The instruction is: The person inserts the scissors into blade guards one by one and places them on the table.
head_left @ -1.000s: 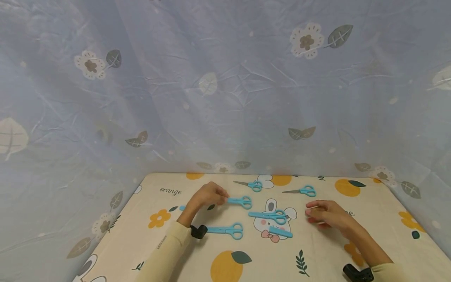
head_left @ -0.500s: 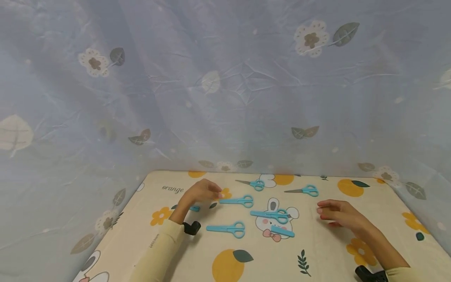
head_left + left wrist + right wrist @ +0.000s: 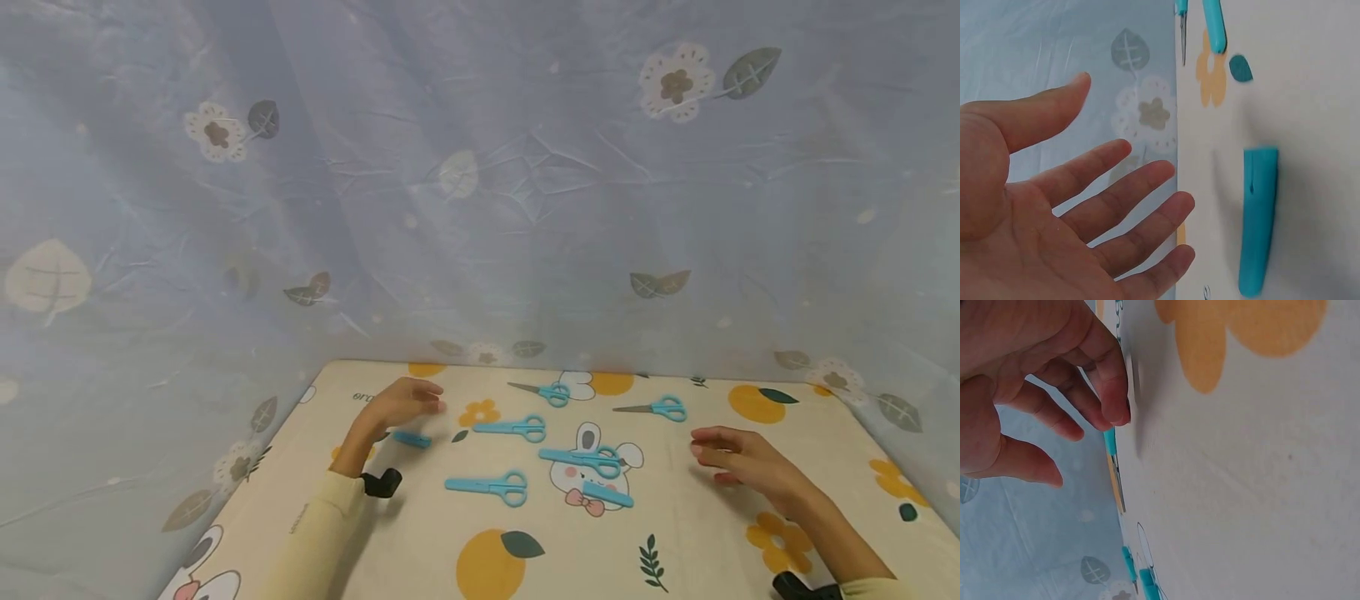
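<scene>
My left hand (image 3: 405, 402) hovers with loose, spread fingers above a loose blue blade cover (image 3: 412, 439); the left wrist view shows that cover (image 3: 1258, 222) apart from the fingertips. To its right lie blue capped scissors (image 3: 495, 427), with a second capped pair (image 3: 468, 485) nearer me and a third (image 3: 562, 457) over the printed rabbit. Another loose cover (image 3: 609, 495) rests just below the third pair. Farther back are two scissors with bare blades, one centred (image 3: 557, 394) and one on the right (image 3: 660, 408). My right hand (image 3: 742, 458) is held over the cloth, relaxed, holding nothing.
A cream cloth (image 3: 405, 533) printed with oranges, flowers and leaves covers the table. Behind it and on both sides hangs a pale blue floral curtain (image 3: 480, 208). Black wrist cameras sit on the left wrist (image 3: 382, 483) and the right wrist (image 3: 802, 587).
My left hand has let go of the tip of the middle-left capped scissors and drawn back leftward, uncovering the loose cover. The right hand has shifted right. The head view has moved slightly.
</scene>
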Demonstrator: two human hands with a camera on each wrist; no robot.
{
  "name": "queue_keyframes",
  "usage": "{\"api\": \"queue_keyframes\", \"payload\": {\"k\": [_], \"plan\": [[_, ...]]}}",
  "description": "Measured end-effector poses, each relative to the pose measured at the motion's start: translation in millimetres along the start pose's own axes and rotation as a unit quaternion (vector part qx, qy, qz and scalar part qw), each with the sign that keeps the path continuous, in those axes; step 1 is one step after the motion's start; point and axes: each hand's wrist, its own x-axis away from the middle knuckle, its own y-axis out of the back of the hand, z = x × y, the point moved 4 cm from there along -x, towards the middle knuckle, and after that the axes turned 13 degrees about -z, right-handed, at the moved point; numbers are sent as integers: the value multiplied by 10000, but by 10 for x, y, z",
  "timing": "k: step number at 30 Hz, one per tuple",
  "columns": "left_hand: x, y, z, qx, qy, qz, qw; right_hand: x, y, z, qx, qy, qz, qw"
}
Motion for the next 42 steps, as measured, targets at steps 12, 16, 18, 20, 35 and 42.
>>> {"api": "queue_keyframes", "payload": {"k": [12, 16, 18, 20, 35, 42], "plan": [[177, 133, 295, 207, 70, -313, 9993, -19, 67, -135, -184, -301, -279, 9990], [231, 136, 340, 136, 60, -311, 9994, -48, 65, -147, -121, -354, -329, 9988], [250, 140, 352, 116, -25, -251, 9996, -66, 70, -152, -86, -350, -371, 9987], [268, 148, 360, 143, -123, -177, 9997, -77, 76, -162, -82, -354, -397, 9985], [339, 158, 448, 307, -446, 113, 9985, -53, 91, -242, -540, -93, -315, 9980], [339, 144, 447, 296, -360, 73, 9989, -50, 92, -250, -724, 59, -238, 9971]]}}
